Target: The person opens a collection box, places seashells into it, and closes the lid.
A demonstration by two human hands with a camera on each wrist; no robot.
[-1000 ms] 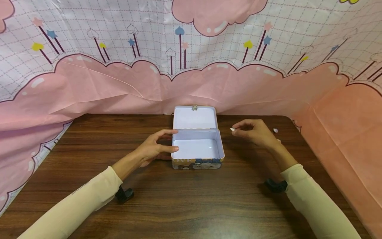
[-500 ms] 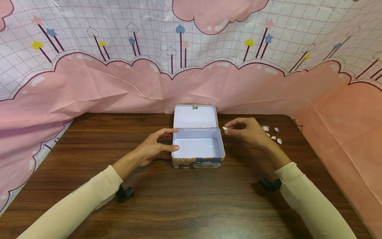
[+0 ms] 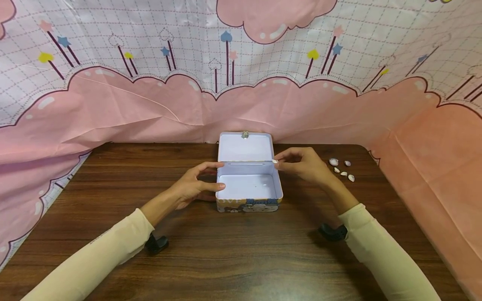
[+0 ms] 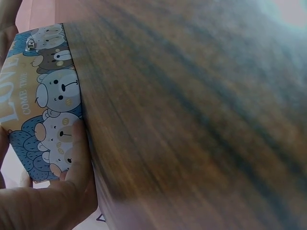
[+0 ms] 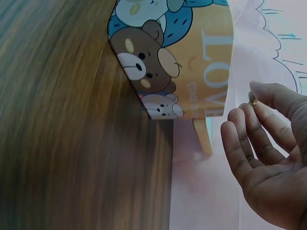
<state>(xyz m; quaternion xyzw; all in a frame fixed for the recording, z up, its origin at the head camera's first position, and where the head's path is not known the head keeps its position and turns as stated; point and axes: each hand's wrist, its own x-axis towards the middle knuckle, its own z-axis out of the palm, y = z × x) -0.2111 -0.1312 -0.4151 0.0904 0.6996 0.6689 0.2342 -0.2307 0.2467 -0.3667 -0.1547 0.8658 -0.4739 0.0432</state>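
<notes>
A small tin lunch box (image 3: 229,205) with bear pictures stands on the table, its lid (image 3: 246,147) tipped back. My left hand (image 3: 193,186) holds the box by its left side, with fingertips over the rim; in the left wrist view, the thumb and fingers lie around the decorated tin (image 4: 60,91). Between thumb and index finger, my right hand (image 3: 306,167) pinches a small white seashell (image 3: 275,161) at the box's back right corner. The right wrist view has this shell (image 5: 252,98) in the fingertips, with the other fingers loosely bent. Inside, the box shows a bare white bottom.
Several small shells (image 3: 344,174) lie on the dark wooden table (image 3: 241,255) to the right, beyond my right forearm. A pink and white patterned cloth (image 3: 150,108) hangs behind the table and along its right side. Black wrist mounts (image 3: 333,232) sit under both forearms.
My right hand has moved left with the shell, from beside the box to its right rim. The shells on the table are now uncovered. My left hand stays on the box.
</notes>
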